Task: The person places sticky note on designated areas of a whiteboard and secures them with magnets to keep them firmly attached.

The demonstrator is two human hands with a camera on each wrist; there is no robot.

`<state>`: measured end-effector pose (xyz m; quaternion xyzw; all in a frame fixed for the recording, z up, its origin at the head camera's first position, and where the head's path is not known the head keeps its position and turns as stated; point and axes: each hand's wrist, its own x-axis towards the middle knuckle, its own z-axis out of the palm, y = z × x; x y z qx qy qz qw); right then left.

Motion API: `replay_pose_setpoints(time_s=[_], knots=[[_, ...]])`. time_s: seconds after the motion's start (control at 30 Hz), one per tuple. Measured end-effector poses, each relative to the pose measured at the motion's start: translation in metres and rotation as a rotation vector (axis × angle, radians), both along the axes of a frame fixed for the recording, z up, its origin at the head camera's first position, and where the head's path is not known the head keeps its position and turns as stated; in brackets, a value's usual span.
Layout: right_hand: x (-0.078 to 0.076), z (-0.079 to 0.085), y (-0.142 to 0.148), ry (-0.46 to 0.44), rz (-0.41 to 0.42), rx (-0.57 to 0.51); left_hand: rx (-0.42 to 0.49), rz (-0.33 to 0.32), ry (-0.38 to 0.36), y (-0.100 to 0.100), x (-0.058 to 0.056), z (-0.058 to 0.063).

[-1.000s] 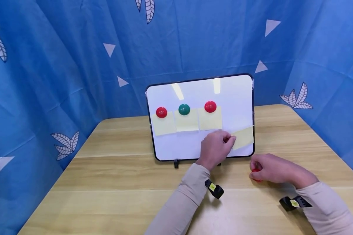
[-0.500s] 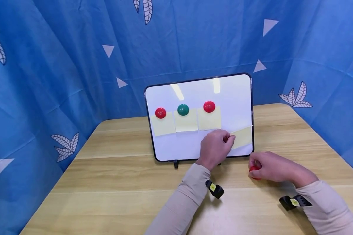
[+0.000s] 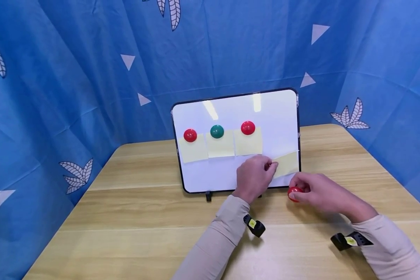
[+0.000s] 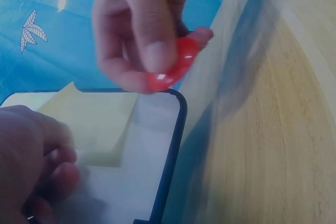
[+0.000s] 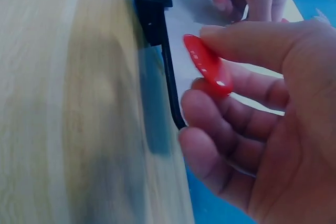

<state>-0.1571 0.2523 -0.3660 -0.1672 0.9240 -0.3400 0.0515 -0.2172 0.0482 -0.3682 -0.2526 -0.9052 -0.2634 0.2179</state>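
My left hand [image 3: 252,177] pinches the left edge of a pale yellow sticky note [image 3: 287,163] against the lower right of a small whiteboard [image 3: 210,177]. Between thumb and fingers, my right hand [image 3: 323,192] holds a round red magnet [image 3: 294,194] just in front of the board's lower right corner. The right wrist view shows this red magnet [image 5: 207,65] tilted on edge, its flat side partly behind the fingers. In the left wrist view the note [image 4: 97,129] lies at a slant, one corner lifted past the frame.
Three more notes hang in a row on the board, under a red magnet [image 3: 190,135], a green magnet [image 3: 217,131] and another red magnet [image 3: 247,127]. A black foot [image 3: 208,196] supports the board on the wooden table [image 3: 126,217]. Blue curtain [image 3: 231,46] surrounds the back and sides.
My right hand has raised the red magnet off the table and brought it up and left, closer to the board's corner. My left hand stays on the note.
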Motion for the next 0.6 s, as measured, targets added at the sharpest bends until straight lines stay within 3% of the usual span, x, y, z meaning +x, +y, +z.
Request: replay_pose_setpoints(time_s=[0.2,0.43,0.6], knots=[[0.0005,0.0039,-0.0025,0.137,-0.076,-0.086,0.002,0.023,0.021,0.0015,-0.0015,0.0008],[0.0041,0.0022,-0.0081,0.340,-0.200,-0.163,-0.055,0.061,-0.022,0.0013,0.0031,0.0008],[0.0001,0.0073,-0.0104,0.422,-0.248,-0.157,-0.083,0.072,0.026,0.0041,0.0009,0.0030]])
